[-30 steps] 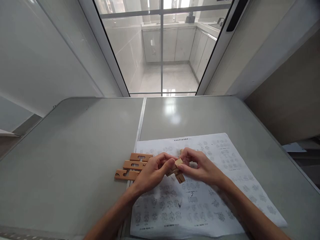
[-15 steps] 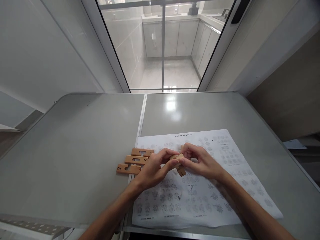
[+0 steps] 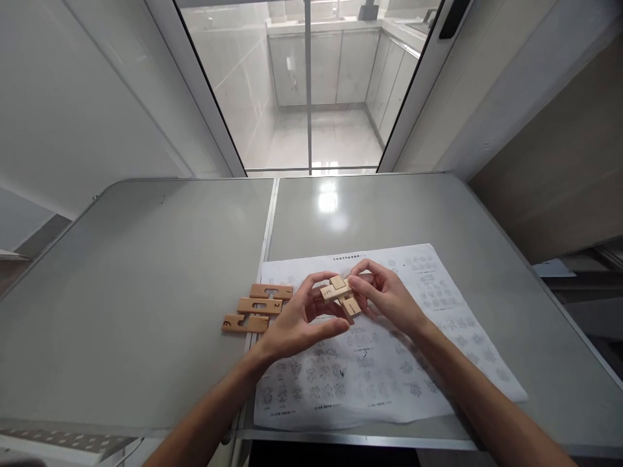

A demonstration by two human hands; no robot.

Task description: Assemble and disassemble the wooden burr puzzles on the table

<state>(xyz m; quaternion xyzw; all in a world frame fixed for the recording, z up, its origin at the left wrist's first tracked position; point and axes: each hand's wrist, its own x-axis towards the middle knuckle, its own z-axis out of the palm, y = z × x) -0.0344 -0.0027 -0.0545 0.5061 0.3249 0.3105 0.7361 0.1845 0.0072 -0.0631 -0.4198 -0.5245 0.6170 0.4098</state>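
Light wooden puzzle pieces (image 3: pixel 337 291), interlocked crosswise and marked with dark numerals, are held up over a printed sheet. My right hand (image 3: pixel 384 292) pinches their right side between thumb and fingers. On the left, my left hand (image 3: pixel 311 316) curves its fingers behind and under the pieces, its thumb stretched out apart below them. Three darker wooden pieces with cut-out slots lie staggered beside my left hand: a top one (image 3: pixel 280 293), a middle one (image 3: pixel 247 305) and a lower one (image 3: pixel 257 326).
The white sheet (image 3: pixel 389 395), printed with rows of small diagrams, lies on the grey folding table (image 3: pixel 160 292). A metal seam (image 3: pixel 267 237) crosses the tabletop. Beyond the far edge stands a glass door (image 3: pixel 335 136).
The interlocked pieces have been turned, so a numbered face now shows. My left thumb has come off them and opened out. The camera view has shifted slightly.
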